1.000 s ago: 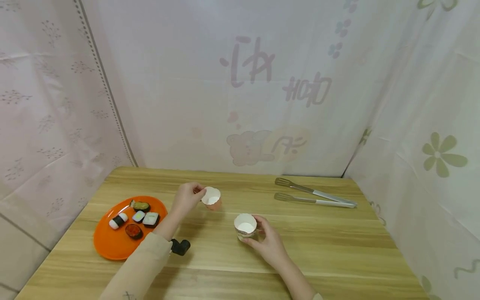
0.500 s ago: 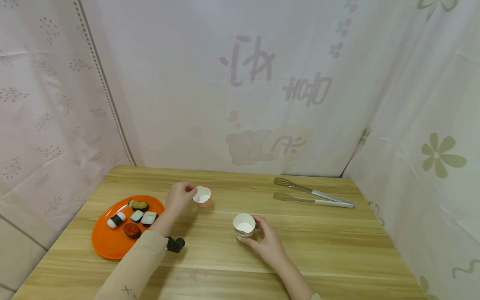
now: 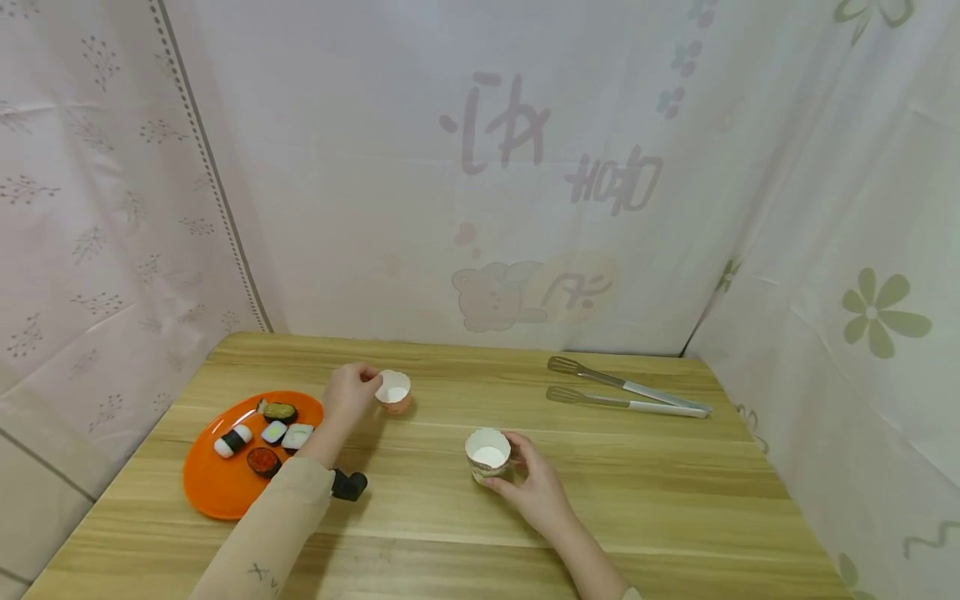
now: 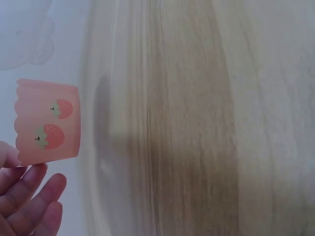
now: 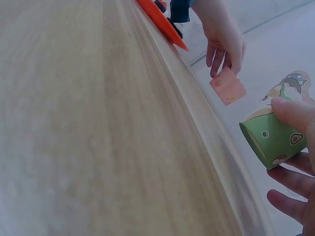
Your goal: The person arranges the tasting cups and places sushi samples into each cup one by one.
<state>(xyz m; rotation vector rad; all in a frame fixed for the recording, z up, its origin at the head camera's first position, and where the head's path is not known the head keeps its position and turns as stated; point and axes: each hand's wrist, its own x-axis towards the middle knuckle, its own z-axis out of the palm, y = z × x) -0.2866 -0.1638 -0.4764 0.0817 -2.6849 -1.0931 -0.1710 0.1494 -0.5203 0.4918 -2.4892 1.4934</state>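
Note:
In the head view my left hand [image 3: 350,397] pinches the rim of a pink paper cup [image 3: 395,397] just right of the orange plate. The left wrist view shows strawberries printed on that pink cup [image 4: 51,123], with the thumb and a finger of my left hand [image 4: 29,196] at its scalloped rim. My right hand [image 3: 537,489] grips a second paper cup [image 3: 487,469] between thumb and fingers, nearer the table's middle. Green with an avocado print, this cup [image 5: 275,135] shows beside my right hand [image 5: 295,162] in the right wrist view. Both cups have white insides.
An orange plate [image 3: 213,479] with several sushi pieces lies at the left of the wooden table [image 3: 450,558]. Metal tongs [image 3: 630,405] lie spread at the back right. A black object [image 3: 351,486] shows beside the left sleeve. A patterned cloth [image 3: 375,167] hangs behind the table.
My left hand has moved left with the pink cup, away from the other cup. My right hand and its cup have barely moved.

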